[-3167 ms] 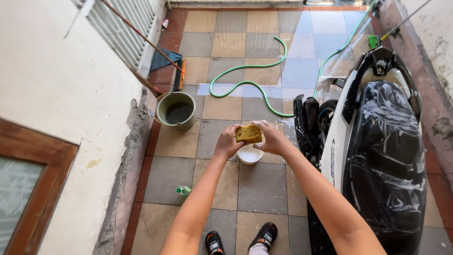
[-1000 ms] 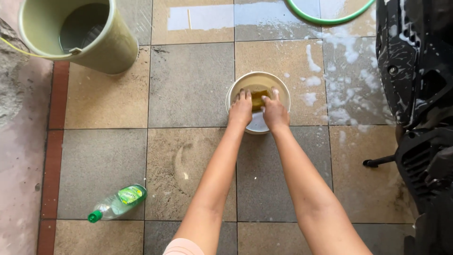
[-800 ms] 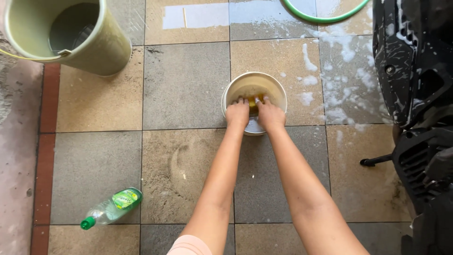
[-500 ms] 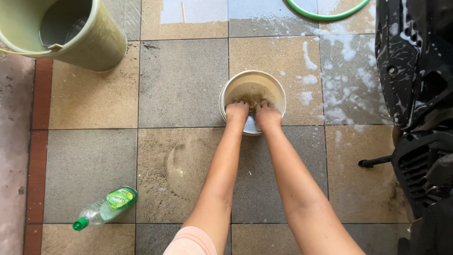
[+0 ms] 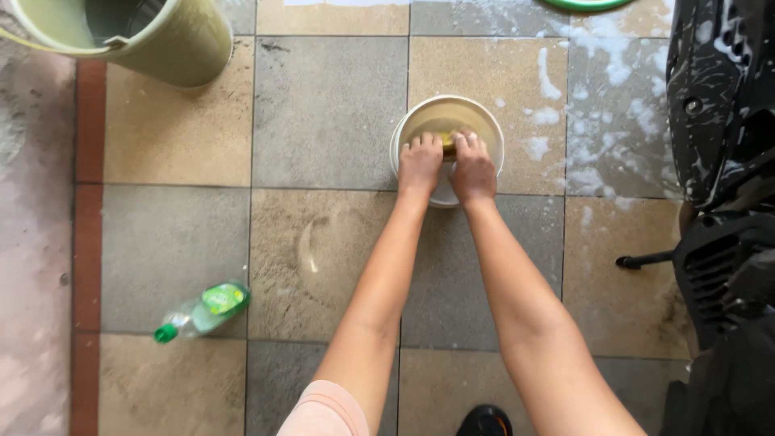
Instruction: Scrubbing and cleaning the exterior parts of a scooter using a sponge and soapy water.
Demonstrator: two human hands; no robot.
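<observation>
Closest in there's a clear bottle with a green cap lying on the tiles, then further out my left hand and right hand both pressing down on the yellow sponge inside the small white bucket, with the bigger green bucket off top left.

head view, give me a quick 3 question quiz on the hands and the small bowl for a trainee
1. True or false: both hands are pressing the yellow sponge inside the small white bowl.
2. Which thing lies on its side on the tiles? A) the green bucket B) the clear bottle with a green cap C) the small white bowl
3. What is splashed on the tiles between the bowl and the black scooter?

Key
1. True: the left hand and the right hand sit side by side on the sponge.
2. B
3. White soap foam.
</observation>
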